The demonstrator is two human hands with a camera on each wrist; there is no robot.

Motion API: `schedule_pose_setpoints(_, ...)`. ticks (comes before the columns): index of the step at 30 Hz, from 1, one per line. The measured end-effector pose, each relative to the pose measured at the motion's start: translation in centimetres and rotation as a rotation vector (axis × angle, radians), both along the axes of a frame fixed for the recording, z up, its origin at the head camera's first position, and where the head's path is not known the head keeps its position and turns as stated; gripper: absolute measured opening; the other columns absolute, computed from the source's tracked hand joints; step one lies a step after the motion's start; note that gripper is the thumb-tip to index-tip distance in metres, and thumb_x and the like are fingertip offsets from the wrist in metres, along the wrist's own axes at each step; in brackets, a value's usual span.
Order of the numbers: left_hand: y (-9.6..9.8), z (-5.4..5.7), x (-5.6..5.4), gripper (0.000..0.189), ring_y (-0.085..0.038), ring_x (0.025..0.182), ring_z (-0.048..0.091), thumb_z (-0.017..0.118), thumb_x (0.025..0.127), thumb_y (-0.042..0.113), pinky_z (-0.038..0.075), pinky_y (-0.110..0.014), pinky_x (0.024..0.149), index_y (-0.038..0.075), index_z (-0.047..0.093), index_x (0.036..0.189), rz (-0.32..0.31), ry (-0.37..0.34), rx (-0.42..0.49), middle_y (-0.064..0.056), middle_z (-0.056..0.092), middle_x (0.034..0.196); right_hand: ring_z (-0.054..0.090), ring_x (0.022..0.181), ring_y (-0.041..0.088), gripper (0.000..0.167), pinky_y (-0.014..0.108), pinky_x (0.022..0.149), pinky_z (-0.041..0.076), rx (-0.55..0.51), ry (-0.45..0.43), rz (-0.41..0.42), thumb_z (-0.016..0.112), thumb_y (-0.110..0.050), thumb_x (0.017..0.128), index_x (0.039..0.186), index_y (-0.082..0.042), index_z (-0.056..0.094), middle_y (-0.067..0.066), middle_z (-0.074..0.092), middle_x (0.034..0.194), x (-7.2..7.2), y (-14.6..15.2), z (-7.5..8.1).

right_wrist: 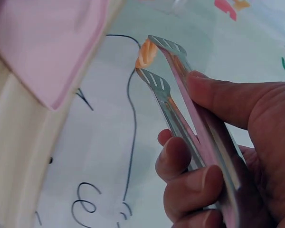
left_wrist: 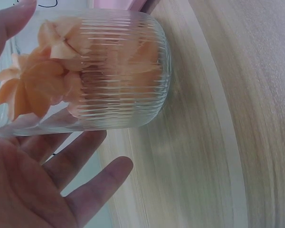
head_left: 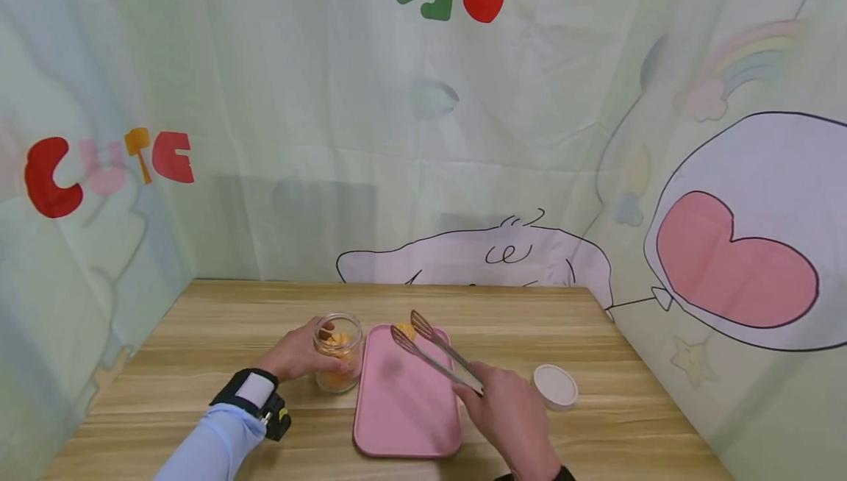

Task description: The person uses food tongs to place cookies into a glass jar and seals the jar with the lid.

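Note:
My left hand (head_left: 301, 352) holds a clear glass jar (head_left: 339, 378) upright on the table beside the tray. Ribbed glass covers the jar's lower part, and orange swirl-shaped pieces (left_wrist: 33, 85) lie inside it. In the left wrist view the thumb lies on one side of the jar and fingers on the other. My right hand (head_left: 509, 411) grips metal tongs (head_left: 440, 356) with slotted ends. Between the tong ends sits one orange swirl-shaped piece (right_wrist: 146, 53), above the far end of a pink tray (head_left: 406, 411).
A round white lid (head_left: 555, 387) lies on the wooden table (head_left: 629, 422), right of my right hand. Behind the table hangs a printed curtain (head_left: 410, 194) with drawings and letters.

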State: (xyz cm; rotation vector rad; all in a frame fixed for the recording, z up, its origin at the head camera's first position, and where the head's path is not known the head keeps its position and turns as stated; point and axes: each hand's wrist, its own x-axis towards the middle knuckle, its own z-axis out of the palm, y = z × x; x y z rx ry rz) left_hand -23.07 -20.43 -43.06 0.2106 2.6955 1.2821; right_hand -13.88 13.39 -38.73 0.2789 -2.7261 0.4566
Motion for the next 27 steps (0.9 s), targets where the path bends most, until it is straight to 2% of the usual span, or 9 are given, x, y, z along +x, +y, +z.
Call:
schedule_pose_setpoints(6,0.0,0.2,0.1,0.092,-0.044,0.125,0.06,0.097,0.079,0.034,0.049,-0.063,0.107,-0.006,0.048,0.146,0.005,-0.007,0.002,-0.027,0.06,0.14,0.064,0.062,0.017,0.037,0.033,0.047,0.041,0.002,0.0,0.016,0.088,-0.035,0.087,0.12,-0.018,0.081,0.002,0.077,0.084,-0.3,-1.3,1.8)
schedule_pose_setpoints(15,-0.1,0.0,0.0,0.092,-0.044,0.126,0.06,0.097,0.078,0.034,0.048,-0.063,0.107,-0.005,0.048,0.146,0.0,0.001,0.006,-0.027,0.06,0.14,0.047,0.056,0.01,0.044,0.03,0.046,0.038,0.041,0.031,0.077,0.087,-0.036,0.088,0.128,-0.018,0.079,-0.005,0.065,0.07,-0.8,-4.0,3.8)
schedule_pose_setpoints(21,-0.1,0.0,0.0,0.094,-0.045,0.127,0.059,0.096,0.078,0.035,0.047,-0.065,0.108,-0.006,0.047,0.147,-0.007,0.0,-0.004,-0.026,0.061,0.139,0.051,0.057,0.009,0.041,0.027,0.047,0.038,0.069,0.067,0.145,0.087,-0.037,0.088,0.122,-0.018,0.079,-0.007,0.067,0.071,-0.9,-5.7,4.1)
schedule_pose_setpoints(27,-0.1,0.2,0.2,0.101,-0.047,0.13,0.057,0.097,0.078,0.034,0.044,-0.067,0.109,-0.007,0.041,0.153,-0.007,0.001,0.002,-0.026,0.062,0.14,0.049,0.055,0.009,0.028,0.028,0.047,0.037,0.082,0.068,0.188,0.088,-0.037,0.087,0.104,-0.017,0.078,-0.009,0.06,0.068,-0.9,-6.4,4.0)
